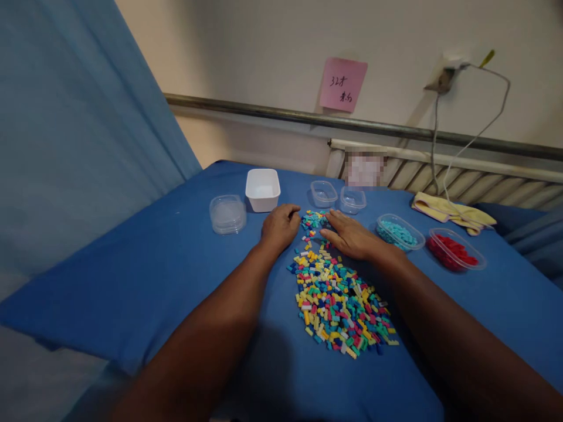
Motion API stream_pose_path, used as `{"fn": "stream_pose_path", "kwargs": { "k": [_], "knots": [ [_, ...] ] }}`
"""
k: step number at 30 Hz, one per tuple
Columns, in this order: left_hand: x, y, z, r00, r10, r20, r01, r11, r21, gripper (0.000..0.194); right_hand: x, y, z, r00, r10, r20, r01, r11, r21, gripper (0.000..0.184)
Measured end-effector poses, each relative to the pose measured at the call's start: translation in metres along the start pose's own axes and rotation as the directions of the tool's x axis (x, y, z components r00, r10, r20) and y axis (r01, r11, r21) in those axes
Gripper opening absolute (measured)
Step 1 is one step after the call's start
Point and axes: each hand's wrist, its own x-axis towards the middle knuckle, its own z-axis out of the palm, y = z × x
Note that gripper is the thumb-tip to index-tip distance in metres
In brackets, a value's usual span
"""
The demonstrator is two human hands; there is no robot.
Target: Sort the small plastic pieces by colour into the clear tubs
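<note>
A heap of small bricks in many colours [338, 296] lies on the blue cloth [153, 264]. My left hand [280, 225] rests at the heap's far left end with its fingers curled under, and I cannot see whether anything is in them. My right hand [349, 234] lies flat on the heap's far end, fingers stretched out toward the left. A small cluster of teal bricks [313, 221] sits between the two hands.
A white tub [263, 189] and a round clear lid [227, 214] stand far left. Two empty clear cups [324, 193] [352, 200] sit behind the hands. To the right are a tray of teal bricks [399, 232], a tray of red bricks [456, 249] and a yellow cloth [448, 211].
</note>
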Motion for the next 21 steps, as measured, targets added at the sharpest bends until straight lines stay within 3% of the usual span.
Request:
{"fn": "stream_pose_path", "kwargs": {
  "k": [4,8,12,16,21],
  "knots": [
    [0.000,0.000,-0.001,1.000,0.016,0.004,-0.016,1.000,-0.019,0.030,0.021,-0.012,0.008,0.997,-0.077,0.027,0.078,0.997,-0.022,0.088],
    [0.000,0.002,-0.001,0.999,-0.054,0.003,0.054,0.996,-0.069,0.031,0.010,-0.018,0.011,0.985,-0.158,0.065,0.160,0.987,-0.017,0.090],
    [-0.001,0.001,-0.001,0.995,-0.103,0.011,0.103,0.989,-0.106,0.030,-0.008,-0.004,0.010,0.997,-0.074,0.014,0.075,0.997,-0.017,0.088],
    [-0.001,0.001,0.000,0.997,-0.075,0.032,0.077,0.995,-0.061,0.031,-0.022,0.010,0.011,0.999,0.030,0.015,-0.029,0.999,-0.039,0.092],
    [0.000,-0.001,0.000,0.998,-0.031,0.045,0.032,0.999,-0.019,0.031,-0.051,-0.003,0.013,0.998,0.007,0.060,-0.006,1.000,-0.025,0.096]
  ]
}}
